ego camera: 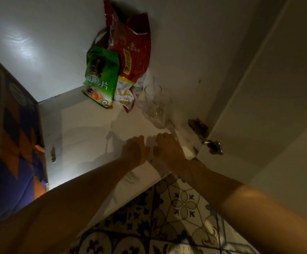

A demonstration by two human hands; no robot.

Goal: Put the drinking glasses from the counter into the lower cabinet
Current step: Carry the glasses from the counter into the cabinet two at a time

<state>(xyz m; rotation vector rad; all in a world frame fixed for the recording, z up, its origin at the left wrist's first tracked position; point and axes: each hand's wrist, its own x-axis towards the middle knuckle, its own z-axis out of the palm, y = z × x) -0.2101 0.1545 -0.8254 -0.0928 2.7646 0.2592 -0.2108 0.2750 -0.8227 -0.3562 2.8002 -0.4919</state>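
I am looking into the lower cabinet, whose white shelf floor [86, 129] is dimly lit. Two clear drinking glasses [152, 97] [161, 114] stand close together at the back right of the shelf. Both my arms reach inside. My left hand [135, 150] and my right hand [167, 148] are side by side with fingers curled. Between them a faint clear drinking glass [150, 145] shows, gripped from both sides just above the shelf floor. Its outline is hard to make out in the gloom.
A green food bag [101, 76] and a red bag [128, 52] lean against the cabinet's back wall. A patterned cardboard box [11, 134] fills the left side. The open door [268, 88] with its hinge [198, 127] stands at right. Patterned floor tiles [167, 217] lie below.
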